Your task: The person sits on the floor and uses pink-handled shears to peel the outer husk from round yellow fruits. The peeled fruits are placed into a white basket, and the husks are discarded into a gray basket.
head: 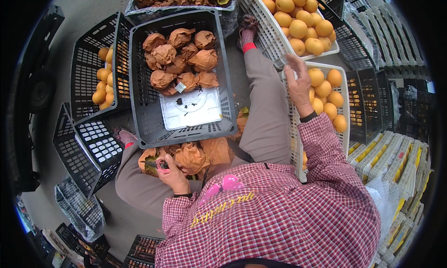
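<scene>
My left hand [173, 177] is closed around a small dark tool with red parts [162, 165], partly hidden by the fingers. It is over brown paper-wrapped fruit [192, 158] between my legs, beside a green leaf. My right hand [299, 84] is at the inner rim of a white plastic crate [344, 93], thumb and fingers apart. In that crate are round golden fruits [323, 89] that look like Asian pears. A grey-black crate [183, 139] stands before me, with paper-wrapped fruit [180, 60] toward its far end and dark scraps on its white bottom sheet.
Another white crate [260, 30] heaped with golden fruit stands ahead on the right. A lined box [178, 9] of crumpled brown paper is at the far end. Black crates [92, 48] with fruit stand left. Stacked white crates [387, 163] line the right side.
</scene>
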`<state>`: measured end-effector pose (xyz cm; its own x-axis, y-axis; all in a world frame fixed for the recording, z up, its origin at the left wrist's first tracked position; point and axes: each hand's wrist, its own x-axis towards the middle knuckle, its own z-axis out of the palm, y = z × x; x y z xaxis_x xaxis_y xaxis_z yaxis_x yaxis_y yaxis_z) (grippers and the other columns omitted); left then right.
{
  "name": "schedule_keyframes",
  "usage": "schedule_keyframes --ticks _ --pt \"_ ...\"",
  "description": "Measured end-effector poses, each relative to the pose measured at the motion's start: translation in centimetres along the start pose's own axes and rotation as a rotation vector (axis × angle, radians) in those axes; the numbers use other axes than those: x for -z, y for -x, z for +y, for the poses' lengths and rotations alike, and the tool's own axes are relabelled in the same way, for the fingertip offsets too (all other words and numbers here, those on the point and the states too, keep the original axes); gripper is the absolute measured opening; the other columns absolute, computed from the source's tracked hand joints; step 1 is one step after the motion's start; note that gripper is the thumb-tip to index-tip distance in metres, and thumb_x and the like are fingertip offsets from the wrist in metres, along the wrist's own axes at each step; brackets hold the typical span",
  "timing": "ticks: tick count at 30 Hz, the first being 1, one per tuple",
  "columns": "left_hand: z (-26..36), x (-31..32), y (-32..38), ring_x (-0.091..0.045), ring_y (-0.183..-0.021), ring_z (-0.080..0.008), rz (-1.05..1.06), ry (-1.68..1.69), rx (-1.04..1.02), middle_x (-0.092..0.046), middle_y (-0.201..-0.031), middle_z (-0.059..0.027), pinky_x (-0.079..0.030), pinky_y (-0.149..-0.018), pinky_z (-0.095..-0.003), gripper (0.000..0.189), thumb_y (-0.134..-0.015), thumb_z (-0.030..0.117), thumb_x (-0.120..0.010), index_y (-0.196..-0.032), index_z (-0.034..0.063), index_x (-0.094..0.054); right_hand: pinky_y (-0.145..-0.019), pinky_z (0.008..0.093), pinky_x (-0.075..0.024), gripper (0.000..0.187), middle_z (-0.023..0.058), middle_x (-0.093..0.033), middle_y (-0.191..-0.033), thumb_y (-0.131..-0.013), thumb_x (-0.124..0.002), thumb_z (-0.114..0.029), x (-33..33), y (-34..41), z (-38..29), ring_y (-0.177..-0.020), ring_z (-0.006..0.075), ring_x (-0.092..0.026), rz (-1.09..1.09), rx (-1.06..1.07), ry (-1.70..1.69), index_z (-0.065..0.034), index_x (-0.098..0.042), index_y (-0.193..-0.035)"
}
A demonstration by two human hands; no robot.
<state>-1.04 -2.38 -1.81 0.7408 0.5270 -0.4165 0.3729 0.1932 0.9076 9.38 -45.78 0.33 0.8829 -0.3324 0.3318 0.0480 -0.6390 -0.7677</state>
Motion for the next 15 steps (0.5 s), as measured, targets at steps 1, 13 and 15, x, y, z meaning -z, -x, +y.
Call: schedule_keyframes --ticks 1,13,15 --pt "0.1 0.0 -0.6 -0.052 -0.055 -0.0093 -0.137 0.036 -0.011 -0.053 -0.068 -0.0002 -0.044 -0.052 -0.0234 0.021 -0.098 0.023 -0.068 -0.100 0.0078 -0.052 -0.091 0.0316 -0.0535 0.036 0.0135 -0.063 -0.121 -0.093 -0.063 -0.009 -5.7 -1.7 -2.5 -0.107 0.0211 -0.065 -0.196 0.039 -0.203 -0.0029 -0.059 -0.128" --pt "-0.7 -0.9 -2.3 -0.056 -0.097 -0.0104 -0.480 0.103 0.310 -0.060 -0.106 -0.0036 -0.046 -0.084 -0.0247 0.020 -0.094 0.005 -0.065 -0.112 -0.0002 -0.058 -0.100 0.0475 -0.0487 0.093 0.0227 -0.057 -0.131 -0.065 -0.085 -0.055 -41.8 -9.5 -6.8 -0.119 0.0382 -0.060 -0.512 -0.457 0.170 -0.0152 -0.045 -0.139" --pt "-0.3 -0.9 -2.7 -0.056 -0.098 -0.0103 -0.483 0.154 0.269 -0.060 -0.106 -0.0037 -0.047 -0.084 -0.0245 0.021 -0.093 0.005 -0.066 -0.112 0.0001 -0.058 -0.097 0.0454 -0.0509 0.085 0.0182 -0.058 -0.128 -0.067 -0.089 -0.042 -39.2 -9.1 -7.7 -0.115 0.0351 -0.062 -0.539 -0.334 -0.163 -0.0105 -0.048 -0.134"
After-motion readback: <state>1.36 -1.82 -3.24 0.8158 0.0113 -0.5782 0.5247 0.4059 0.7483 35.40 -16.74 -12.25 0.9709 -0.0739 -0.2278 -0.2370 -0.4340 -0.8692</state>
